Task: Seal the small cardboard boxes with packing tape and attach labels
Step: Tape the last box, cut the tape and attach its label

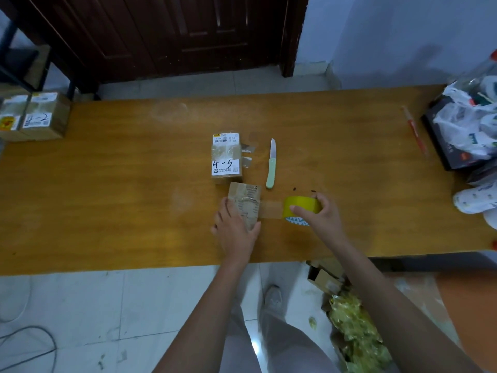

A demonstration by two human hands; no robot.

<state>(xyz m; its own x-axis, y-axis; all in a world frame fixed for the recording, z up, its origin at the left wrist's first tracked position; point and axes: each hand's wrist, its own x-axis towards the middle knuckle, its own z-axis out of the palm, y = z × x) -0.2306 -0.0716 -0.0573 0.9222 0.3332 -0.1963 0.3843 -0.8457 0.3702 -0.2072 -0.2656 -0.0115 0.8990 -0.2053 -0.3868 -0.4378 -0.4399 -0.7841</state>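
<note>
A small cardboard box (246, 200) lies near the front edge of the wooden table (121, 184). My left hand (236, 232) presses flat on its near part. My right hand (324, 216) grips a yellow roll of packing tape (300, 207) just right of the box. A strip of clear tape (270, 210) stretches from the roll onto the box top. Behind it lies a second small box (226, 157) with a white label marked "4-3". Loose tape pieces (247, 154) stick out at its right side.
A knife with a pale green handle (271, 165) lies right of the labelled box. Two labelled boxes (29, 117) stand at the table's far left. Plastic bags and a dark box (465, 125) crowd the right end, beside a red stick (414, 130). Cardboard and plastic scrap (352, 327) lies on the floor.
</note>
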